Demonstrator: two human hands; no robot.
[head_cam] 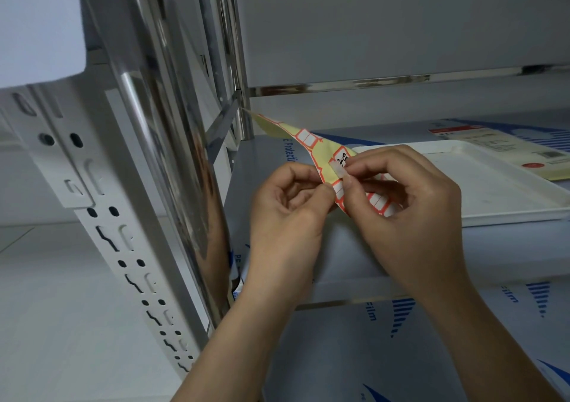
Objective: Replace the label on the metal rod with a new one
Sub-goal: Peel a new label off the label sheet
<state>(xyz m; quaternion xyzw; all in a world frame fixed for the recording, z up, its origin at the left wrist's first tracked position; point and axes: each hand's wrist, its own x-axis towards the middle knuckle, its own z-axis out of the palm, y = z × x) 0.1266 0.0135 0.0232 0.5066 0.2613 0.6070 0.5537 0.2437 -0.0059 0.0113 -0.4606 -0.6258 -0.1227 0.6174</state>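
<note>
At frame centre, the left hand (288, 199) pinches the label sheet (311, 142); the right hand (404, 192) pinches a written label (341, 162), peeling it. The upright metal rod (172, 155) stands to their left, nearer the left hand.

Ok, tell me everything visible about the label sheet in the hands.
The label sheet is pale yellow backing paper carrying white labels with red-orange borders. It is bent and held in the air above the shelf, one corner pointing toward the chrome upright. The left hand pinches its lower edge; the right hand pinches a label with dark handwriting, which looks partly lifted off the backing. Several labels look blank. Part of the sheet is hidden behind the fingers.
</note>
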